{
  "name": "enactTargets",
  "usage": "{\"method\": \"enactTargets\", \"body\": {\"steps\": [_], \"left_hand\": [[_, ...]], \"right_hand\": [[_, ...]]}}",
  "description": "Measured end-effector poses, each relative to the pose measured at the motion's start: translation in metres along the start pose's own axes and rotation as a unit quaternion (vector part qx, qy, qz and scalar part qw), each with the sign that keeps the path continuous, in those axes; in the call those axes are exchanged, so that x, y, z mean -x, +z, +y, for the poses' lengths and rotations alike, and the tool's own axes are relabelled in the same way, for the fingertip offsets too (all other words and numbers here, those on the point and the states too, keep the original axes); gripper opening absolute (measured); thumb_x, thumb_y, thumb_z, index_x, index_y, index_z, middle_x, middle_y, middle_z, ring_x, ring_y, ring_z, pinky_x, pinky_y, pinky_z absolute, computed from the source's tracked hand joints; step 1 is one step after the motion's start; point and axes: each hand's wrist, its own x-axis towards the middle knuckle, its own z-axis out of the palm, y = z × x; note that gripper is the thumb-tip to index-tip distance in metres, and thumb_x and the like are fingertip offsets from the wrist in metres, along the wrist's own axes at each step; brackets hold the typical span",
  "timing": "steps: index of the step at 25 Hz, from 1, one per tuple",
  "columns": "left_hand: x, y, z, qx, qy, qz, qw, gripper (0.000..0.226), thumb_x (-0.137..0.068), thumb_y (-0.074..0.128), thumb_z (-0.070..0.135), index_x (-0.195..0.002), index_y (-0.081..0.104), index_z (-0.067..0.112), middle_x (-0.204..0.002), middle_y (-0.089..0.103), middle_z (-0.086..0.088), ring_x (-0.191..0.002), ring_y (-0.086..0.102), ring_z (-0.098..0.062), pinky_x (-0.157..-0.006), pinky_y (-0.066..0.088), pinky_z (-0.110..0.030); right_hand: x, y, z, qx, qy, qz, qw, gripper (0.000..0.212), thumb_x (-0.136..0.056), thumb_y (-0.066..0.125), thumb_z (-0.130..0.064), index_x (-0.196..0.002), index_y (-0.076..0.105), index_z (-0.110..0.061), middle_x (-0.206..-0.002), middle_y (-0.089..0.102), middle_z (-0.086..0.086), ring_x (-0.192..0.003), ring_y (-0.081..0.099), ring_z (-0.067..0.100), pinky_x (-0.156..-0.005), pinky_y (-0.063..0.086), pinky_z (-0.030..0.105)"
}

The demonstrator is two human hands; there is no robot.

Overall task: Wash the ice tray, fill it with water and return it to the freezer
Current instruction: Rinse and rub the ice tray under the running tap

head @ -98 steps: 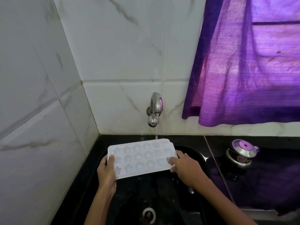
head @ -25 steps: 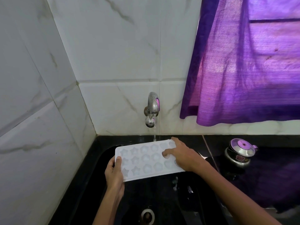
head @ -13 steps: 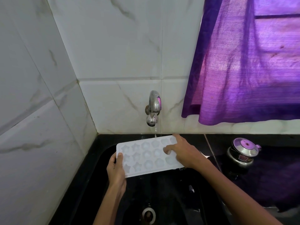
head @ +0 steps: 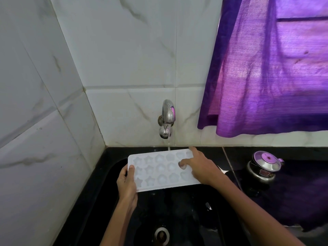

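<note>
Below, black sink [head: 113, 176] against white marble-tiled wall [head: 124, 59].

Corner of a kitchen, walls clad in large white marble-look tiles [head: 124, 50] w/ grey veins & pale grout lines; left wall meets back wall at an angle. Chrome wall tap [head: 166, 118] fixed low on back wall, thin stream of water running. Below it a glossy black sink [head: 177, 210] w/ round metal drain [head: 161, 236], set in a black table [head: 301, 192]. Purple curtain [head: 266, 68] hangs top right over a window, daylight glowing through the fabric. Small steel pot w/ purple-tinted lid [head: 264, 166] sits on table at right.
</note>
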Motion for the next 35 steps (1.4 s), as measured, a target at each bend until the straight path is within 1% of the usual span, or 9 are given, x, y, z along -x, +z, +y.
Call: {"method": "enactTargets", "body": {"steps": [4,10,14,20,25,27,30,33,35], "left_hand": [[0.004,0.000,0.000,0.001,0.002,0.002,1.000,0.030,-0.098,0.047,0.020,-0.125,0.052,0.010,-0.099,0.063,-0.002,-0.086,0.062,-0.016,-0.068,0.051,-0.031],[0.004,-0.008,0.000,-0.008,0.002,0.016,1.000,0.033,-0.097,0.048,0.021,-0.127,0.052,0.009,-0.112,0.062,-0.010,-0.090,0.062,-0.020,-0.079,0.051,-0.038],[0.004,-0.017,-0.001,-0.003,0.002,0.026,1.000,0.034,-0.097,0.048,0.022,-0.129,0.051,0.009,-0.114,0.061,-0.010,-0.091,0.061,-0.020,-0.080,0.050,-0.038],[0.009,-0.015,-0.002,0.004,0.012,0.027,1.000,0.031,-0.098,0.047,0.022,-0.126,0.051,0.011,-0.100,0.062,-0.001,-0.085,0.060,-0.015,-0.069,0.050,-0.031],[0.005,-0.021,0.000,0.000,0.015,0.035,0.999,0.035,-0.097,0.048,0.021,-0.129,0.050,0.007,-0.112,0.060,-0.009,-0.086,0.059,-0.016,-0.076,0.049,-0.036],[0.002,-0.023,0.001,0.002,0.011,0.038,0.999,0.036,-0.097,0.049,0.021,-0.129,0.050,0.007,-0.110,0.060,-0.008,-0.087,0.060,-0.018,-0.076,0.049,-0.036],[0.000,-0.021,0.002,0.006,0.005,0.033,0.999,0.035,-0.097,0.049,0.021,-0.129,0.050,0.007,-0.111,0.061,-0.009,-0.089,0.060,-0.020,-0.074,0.050,-0.036],[-0.003,-0.018,0.003,0.011,-0.003,0.029,1.000,0.037,-0.097,0.049,0.021,-0.131,0.049,0.008,-0.115,0.060,-0.011,-0.095,0.060,-0.023,-0.079,0.050,-0.039],[-0.005,-0.016,0.004,0.014,-0.005,0.027,1.000,0.037,-0.097,0.049,0.021,-0.131,0.049,0.008,-0.119,0.060,-0.012,-0.100,0.060,-0.026,-0.081,0.051,-0.041]], "right_hand": [[-0.002,0.000,0.001,-0.007,0.001,0.009,1.000,0.042,-0.087,0.042,0.005,-0.109,0.059,-0.025,-0.156,0.008,0.010,-0.139,0.022,0.030,-0.096,0.039,0.034],[-0.001,0.004,0.004,-0.043,-0.009,-0.005,0.999,0.045,-0.085,0.047,0.007,-0.112,0.061,-0.026,-0.158,0.007,0.007,-0.143,0.018,0.027,-0.104,0.037,0.035],[0.000,0.004,0.006,-0.097,-0.013,0.020,0.995,0.044,-0.091,0.045,0.001,-0.119,0.059,-0.029,-0.159,0.012,0.000,-0.140,0.030,0.023,-0.106,0.037,0.031],[0.010,0.017,-0.016,0.111,-0.033,-0.003,0.993,0.069,-0.084,0.057,0.001,-0.142,0.030,-0.024,-0.156,0.005,0.011,-0.144,0.008,0.033,-0.090,0.049,0.036],[0.011,0.016,-0.006,-0.072,-0.041,0.001,0.997,0.050,-0.090,0.045,0.002,-0.133,0.045,-0.024,-0.155,0.016,0.004,-0.143,0.018,0.026,-0.101,0.042,0.035],[0.014,0.015,-0.001,-0.140,-0.056,0.020,0.988,0.033,-0.094,0.042,-0.005,-0.116,0.056,-0.025,-0.152,0.024,-0.001,-0.139,0.031,0.024,-0.105,0.035,0.029],[0.021,0.017,0.000,-0.127,-0.076,0.003,0.989,0.018,-0.095,0.044,-0.026,-0.099,0.061,-0.030,-0.155,0.019,-0.007,-0.147,0.005,0.021,-0.108,0.032,0.035],[0.025,0.017,-0.004,-0.060,-0.081,-0.005,0.995,0.034,-0.088,0.050,-0.049,-0.118,0.056,-0.034,-0.158,0.006,-0.011,-0.147,-0.008,0.021,-0.099,0.041,0.038],[0.023,0.015,-0.006,-0.030,-0.076,-0.004,0.997,0.046,-0.081,0.053,-0.064,-0.115,0.057,-0.034,-0.159,0.001,-0.013,-0.146,-0.010,0.021,-0.096,0.042,0.037]]}}
